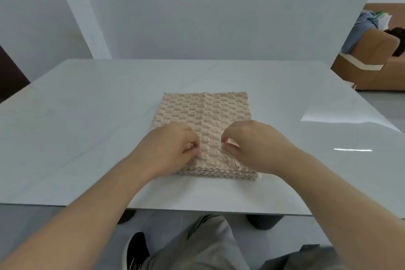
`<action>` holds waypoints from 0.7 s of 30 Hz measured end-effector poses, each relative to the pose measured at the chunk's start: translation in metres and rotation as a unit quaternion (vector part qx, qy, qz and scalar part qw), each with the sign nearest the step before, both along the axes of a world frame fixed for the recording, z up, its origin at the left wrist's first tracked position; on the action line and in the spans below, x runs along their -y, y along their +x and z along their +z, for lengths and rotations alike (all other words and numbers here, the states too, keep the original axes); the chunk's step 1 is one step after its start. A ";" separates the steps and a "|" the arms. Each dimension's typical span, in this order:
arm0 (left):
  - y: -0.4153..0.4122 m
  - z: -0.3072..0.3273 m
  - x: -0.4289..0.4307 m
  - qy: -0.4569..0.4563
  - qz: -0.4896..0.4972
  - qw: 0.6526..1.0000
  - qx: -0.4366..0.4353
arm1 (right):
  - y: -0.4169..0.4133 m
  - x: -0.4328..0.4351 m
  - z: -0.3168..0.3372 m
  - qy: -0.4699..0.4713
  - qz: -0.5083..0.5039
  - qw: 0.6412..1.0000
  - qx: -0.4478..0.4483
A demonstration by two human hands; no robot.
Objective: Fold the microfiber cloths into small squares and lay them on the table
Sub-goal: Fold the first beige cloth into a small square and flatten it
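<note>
A beige checker-textured microfiber cloth [206, 112] lies folded in several layers on the white marble table [87, 116], near the front edge. My left hand [168, 149] rests on the cloth's near left part, fingers curled and pinching the top layer. My right hand [254, 147] sits on the near right part, fingertips also pinching the fabric. The two hands are a short gap apart, with a raised ridge of cloth running between them toward the far edge.
The table's front edge [197, 209] runs just below the cloth. A white wall stands behind the table. A brown sofa [377, 68] with clothes piled on it is at the far right. My legs and a black shoe [135, 250] show under the table.
</note>
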State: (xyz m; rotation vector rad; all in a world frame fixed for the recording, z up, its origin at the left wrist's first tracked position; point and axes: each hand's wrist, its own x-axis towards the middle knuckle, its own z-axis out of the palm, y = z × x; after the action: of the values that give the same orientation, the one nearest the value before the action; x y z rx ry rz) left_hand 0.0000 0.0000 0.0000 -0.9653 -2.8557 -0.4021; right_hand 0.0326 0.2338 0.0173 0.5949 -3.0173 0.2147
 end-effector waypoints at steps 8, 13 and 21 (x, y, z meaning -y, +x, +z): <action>0.007 -0.005 -0.008 -0.043 0.003 0.998 0.045 | 0.013 -0.018 -0.017 0.029 0.032 0.998 0.037; 0.008 -0.004 -0.018 -0.081 0.014 0.995 0.056 | 0.019 -0.033 -0.027 0.042 0.048 0.998 -0.001; 0.006 0.000 -0.024 -0.090 0.034 0.990 0.106 | 0.032 -0.042 -0.044 0.010 0.048 0.999 -0.018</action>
State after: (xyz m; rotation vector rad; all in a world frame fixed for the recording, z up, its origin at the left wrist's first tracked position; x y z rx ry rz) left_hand 0.0063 0.0235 0.0000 -0.8976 -3.1532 -0.2581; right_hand 0.0647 0.2756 -0.0264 0.7387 -2.9622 0.1751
